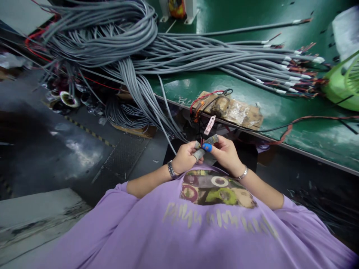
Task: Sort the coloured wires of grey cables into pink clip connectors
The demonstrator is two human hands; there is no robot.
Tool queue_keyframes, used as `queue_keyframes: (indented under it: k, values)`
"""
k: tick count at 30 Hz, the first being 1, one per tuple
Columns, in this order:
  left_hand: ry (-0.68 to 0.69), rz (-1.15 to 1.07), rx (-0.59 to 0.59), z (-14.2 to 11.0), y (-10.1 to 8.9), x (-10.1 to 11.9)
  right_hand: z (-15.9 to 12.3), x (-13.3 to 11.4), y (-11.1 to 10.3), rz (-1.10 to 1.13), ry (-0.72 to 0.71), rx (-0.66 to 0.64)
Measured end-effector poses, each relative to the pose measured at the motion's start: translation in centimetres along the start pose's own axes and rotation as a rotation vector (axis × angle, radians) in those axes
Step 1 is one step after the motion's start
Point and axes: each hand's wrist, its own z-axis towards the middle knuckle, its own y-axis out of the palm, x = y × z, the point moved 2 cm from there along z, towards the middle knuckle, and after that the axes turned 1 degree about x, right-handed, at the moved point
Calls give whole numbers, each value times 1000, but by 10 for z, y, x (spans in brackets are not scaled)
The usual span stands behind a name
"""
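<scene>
My left hand (185, 157) and my right hand (225, 153) meet close in front of my chest, just below the table edge. Both are closed, fingertips pinched together around the end of a thin grey cable (168, 136) that rises to the big bundle above. Grey tape covers several fingertips, and one right fingertip wears a blue cover (208, 147). Small red wire ends show between the fingers. A watch sits on my left wrist, a thin bracelet on the right.
A large bundle of grey cables (134, 48) lies across the green table (308, 130) and hangs over its edge, stripped ends at right. A taped wooden block with red wires (230, 109) sits at the edge. A green fan (346, 86) stands far right.
</scene>
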Motion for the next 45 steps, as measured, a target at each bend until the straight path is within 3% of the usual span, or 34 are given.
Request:
queue_keyframes:
  k: [4,9,12,16,22,31,36,39,42,45]
  values:
    - [45,-109,105,3,-3,-6,-2,1,0,21,4,30]
    - [65,-254,203,5,-4,-12,-9,3,2,-26,2,-65]
    - [31,-261,208,2,-3,-8,-11,1,-3,-92,-18,-130]
    - [-11,-219,192,-1,-3,-3,-4,-4,-9,-19,28,-142]
    - [31,-150,97,0,-2,-9,5,-8,1,94,89,-132]
    - [15,-128,77,1,-2,-7,1,10,8,276,183,51]
    - [-4,-74,68,0,-3,-6,10,13,-12,513,305,201]
    - [-16,-65,75,0,-3,-5,10,11,-18,450,350,63]
    - [-16,-53,52,0,-2,-2,7,7,-10,331,315,-103]
    - [-18,-37,23,0,0,0,7,4,0,251,231,-126]
